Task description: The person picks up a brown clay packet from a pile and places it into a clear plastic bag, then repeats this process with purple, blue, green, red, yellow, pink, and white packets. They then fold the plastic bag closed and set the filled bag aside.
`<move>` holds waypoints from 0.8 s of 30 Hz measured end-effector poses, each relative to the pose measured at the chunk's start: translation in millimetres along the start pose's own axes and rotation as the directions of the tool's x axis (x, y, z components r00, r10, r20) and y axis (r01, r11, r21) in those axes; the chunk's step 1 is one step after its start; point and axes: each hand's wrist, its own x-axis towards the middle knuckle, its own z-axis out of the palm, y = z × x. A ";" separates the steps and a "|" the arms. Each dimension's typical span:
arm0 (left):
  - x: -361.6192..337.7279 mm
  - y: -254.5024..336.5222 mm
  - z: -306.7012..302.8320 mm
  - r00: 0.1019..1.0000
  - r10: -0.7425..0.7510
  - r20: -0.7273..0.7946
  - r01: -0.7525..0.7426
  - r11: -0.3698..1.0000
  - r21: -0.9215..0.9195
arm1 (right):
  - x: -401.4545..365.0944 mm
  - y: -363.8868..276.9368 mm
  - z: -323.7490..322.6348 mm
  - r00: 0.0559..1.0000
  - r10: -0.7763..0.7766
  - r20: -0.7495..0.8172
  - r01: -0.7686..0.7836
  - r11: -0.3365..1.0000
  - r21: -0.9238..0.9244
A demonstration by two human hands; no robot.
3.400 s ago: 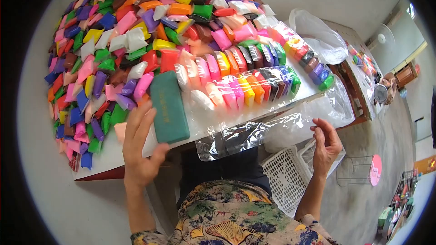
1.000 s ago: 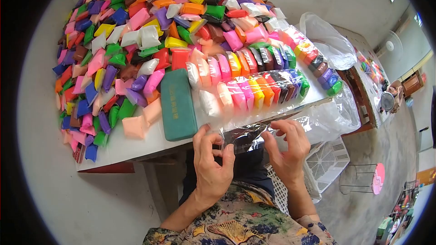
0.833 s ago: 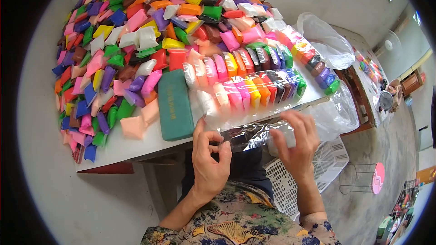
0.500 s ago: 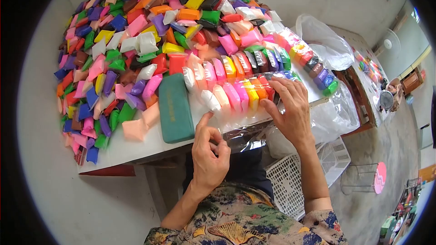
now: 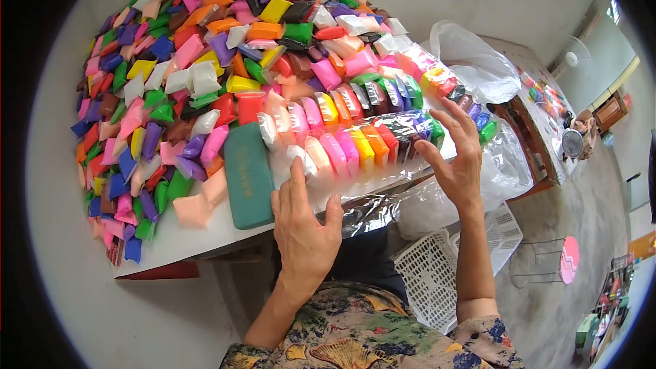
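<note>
Clear-wrapped rows of coloured packets lie near the table's front edge. The nearest row [image 5: 365, 150] runs from white through pink, yellow and orange to dark and green. At its white end is my left hand [image 5: 304, 232], fingers apart, the index fingertip at the white packet [image 5: 301, 157]. My right hand [image 5: 454, 157] has its fingers spread at the green end, with nothing in its grasp. Behind lies a second wrapped row [image 5: 342, 106]. A green case [image 5: 248, 175] rests left of the rows. Loose clear film [image 5: 372, 212] hangs over the front edge.
A large heap of coloured packets [image 5: 178, 82] covers the table's back and left. Another wrapped row [image 5: 465, 99] and clear plastic bags [image 5: 478, 68] are at the right. Below stand white baskets [image 5: 427, 277] and a pink-topped stool [image 5: 569, 260].
My left hand has opened from a curled pose and moved up to the white end. My right hand has shifted right, off the row's top to its green end. The view has shifted slightly.
</note>
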 end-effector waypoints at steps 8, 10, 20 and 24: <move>10.6 7.7 6.1 0.999 -0.012 -0.033 0.016 0.994 0.107 | -4.8 25.9 3.3 0.962 0.119 0.247 -0.161 0.975 0.156; 11.7 3.7 7.5 0.999 0.001 -0.046 0.006 0.991 0.136 | -4.5 25.8 5.9 0.965 0.101 0.243 -0.143 0.976 0.164; 14.8 -6.0 8.1 0.997 0.042 -0.061 -0.029 0.977 0.209 | -11.3 12.9 13.8 0.975 0.103 0.199 -0.124 0.988 0.093; 16.6 -7.6 3.8 0.996 0.065 -0.055 -0.052 0.975 0.216 | -9.0 9.5 11.7 0.985 0.048 0.168 -0.040 0.998 -0.053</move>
